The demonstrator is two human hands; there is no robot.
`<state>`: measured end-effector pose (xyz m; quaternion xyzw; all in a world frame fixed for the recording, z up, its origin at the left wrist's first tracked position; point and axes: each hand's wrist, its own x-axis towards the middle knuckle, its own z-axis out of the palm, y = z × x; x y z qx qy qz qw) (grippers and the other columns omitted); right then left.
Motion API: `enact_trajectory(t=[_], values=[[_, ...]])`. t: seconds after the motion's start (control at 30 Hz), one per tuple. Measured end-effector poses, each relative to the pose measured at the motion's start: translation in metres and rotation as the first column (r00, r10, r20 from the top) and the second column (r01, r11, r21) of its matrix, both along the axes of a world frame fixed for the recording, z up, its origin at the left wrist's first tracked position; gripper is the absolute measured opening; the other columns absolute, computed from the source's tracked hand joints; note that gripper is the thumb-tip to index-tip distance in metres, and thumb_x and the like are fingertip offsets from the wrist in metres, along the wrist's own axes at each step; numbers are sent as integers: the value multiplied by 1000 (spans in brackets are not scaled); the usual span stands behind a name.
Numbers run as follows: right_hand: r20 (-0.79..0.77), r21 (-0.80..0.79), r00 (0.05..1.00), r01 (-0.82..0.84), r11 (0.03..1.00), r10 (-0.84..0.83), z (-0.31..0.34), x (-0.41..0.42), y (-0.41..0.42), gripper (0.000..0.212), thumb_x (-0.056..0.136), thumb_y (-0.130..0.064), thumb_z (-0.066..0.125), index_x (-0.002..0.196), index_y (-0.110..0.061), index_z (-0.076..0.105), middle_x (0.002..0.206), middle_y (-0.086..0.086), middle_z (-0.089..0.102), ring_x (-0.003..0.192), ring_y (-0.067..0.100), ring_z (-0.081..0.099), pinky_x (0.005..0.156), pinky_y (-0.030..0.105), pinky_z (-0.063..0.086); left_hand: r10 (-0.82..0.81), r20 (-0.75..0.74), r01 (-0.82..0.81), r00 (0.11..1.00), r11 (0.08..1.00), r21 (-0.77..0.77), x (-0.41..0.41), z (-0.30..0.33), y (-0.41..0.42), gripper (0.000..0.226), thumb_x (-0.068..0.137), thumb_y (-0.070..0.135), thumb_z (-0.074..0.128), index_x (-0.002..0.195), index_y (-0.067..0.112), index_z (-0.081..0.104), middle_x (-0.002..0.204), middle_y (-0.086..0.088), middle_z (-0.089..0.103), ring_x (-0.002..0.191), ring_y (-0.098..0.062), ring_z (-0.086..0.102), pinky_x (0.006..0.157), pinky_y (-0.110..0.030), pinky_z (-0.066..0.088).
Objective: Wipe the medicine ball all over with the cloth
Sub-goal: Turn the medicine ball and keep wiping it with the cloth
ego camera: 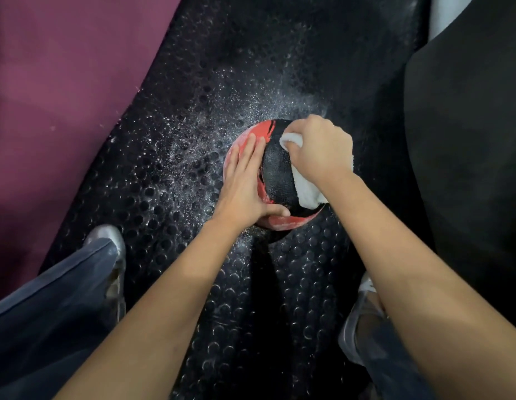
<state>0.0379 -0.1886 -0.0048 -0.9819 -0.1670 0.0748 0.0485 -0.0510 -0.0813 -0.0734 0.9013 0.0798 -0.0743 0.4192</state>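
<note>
A red and black medicine ball (277, 174) rests on a black studded rubber mat (210, 284) in the middle of the view. My left hand (245, 180) lies flat against the ball's left side, fingers spread, thumb under its near edge. My right hand (320, 148) presses a bunched white cloth (307, 192) onto the ball's upper right side. The cloth trails down under my wrist. Pale dusty smears show on the red parts of the ball.
White dust is scattered over the mat (178, 157) to the left of and beyond the ball. A purple surface (57, 82) fills the left side. A dark padded object (467, 140) stands at the right. My two shoes (112, 246) (357, 327) flank the ball's near side.
</note>
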Motion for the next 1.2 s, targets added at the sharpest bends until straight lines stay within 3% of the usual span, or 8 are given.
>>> enact_trajectory(t=[0.1, 0.2, 0.33, 0.53, 0.67, 0.87, 0.97, 1.2], values=[[-10, 29, 1000, 9, 1000, -9, -3, 5, -1, 18, 90, -21, 52, 99, -29, 66, 105, -1, 61, 96, 26, 58, 69, 30, 34, 51, -4, -51, 999, 996, -68, -1, -5, 2, 147, 48, 46, 91, 155, 14, -5, 163, 2, -8, 148, -12, -13, 121, -31, -6], [27, 25, 1000, -5, 1000, 5, -4, 1, -5, 21, 90, -20, 50, 101, -28, 66, 107, 0, 59, 96, 26, 57, 69, 30, 36, 5, 0, -5, 1000, 999, -34, 3, -7, 1, 148, 47, 49, 90, 154, 12, -5, 163, 1, -10, 148, -12, -14, 120, -31, -8], [98, -59, 973, -202, 978, 207, -4, -27, -15, 23, 93, -22, 48, 108, -27, 65, 107, 4, 55, 97, 28, 55, 66, 33, 35, -26, -13, 26, 1000, 1000, -11, 7, -6, 2, 148, 48, 49, 90, 154, 11, -6, 163, -1, -10, 148, -14, -13, 122, -35, -6], [17, -91, 1000, -22, 996, 24, 6, 21, -4, 21, 89, -17, 52, 102, -22, 68, 104, 8, 61, 96, 33, 59, 70, 33, 36, -34, -19, 35, 999, 999, 41, -2, -9, -6, 148, 47, 48, 89, 154, 13, -7, 163, 1, -12, 149, -14, -14, 122, -37, -3], [63, -120, 960, -263, 957, 272, 3, -29, -4, 23, 94, -25, 48, 111, -26, 64, 108, 5, 56, 98, 29, 57, 66, 34, 33, -15, -32, 15, 999, 1000, -7, 1, -8, 0, 148, 47, 45, 90, 154, 13, -7, 162, 0, -12, 148, -14, -14, 122, -38, -2], [3, -103, 998, -67, 992, 68, 1, 29, 6, 20, 87, -16, 53, 99, -21, 68, 103, 7, 63, 95, 33, 59, 69, 30, 34, -23, -34, 24, 999, 1000, 11, 0, -6, -3, 147, 49, 43, 91, 155, 14, -6, 163, 2, -11, 148, -13, -14, 122, -33, -6], [0, -67, 999, -54, 996, 54, -5, 31, 5, 20, 85, -14, 53, 95, -21, 68, 101, 6, 63, 87, 30, 56, 68, 30, 34, -55, -42, 56, 998, 998, 30, 6, -3, -1, 146, 50, 46, 90, 154, 14, -8, 162, 2, -14, 148, -14, -16, 122, -34, -6], [41, -124, 989, -139, 982, 145, -1, 29, 15, 19, 91, -21, 54, 105, -22, 67, 108, 7, 61, 99, 32, 59, 70, 32, 34, -129, -21, 130, 991, 990, 53, 4, -7, 9, 145, 53, 42, 89, 153, 20, -13, 161, 1, -20, 147, -15, -20, 122, -39, -6]])
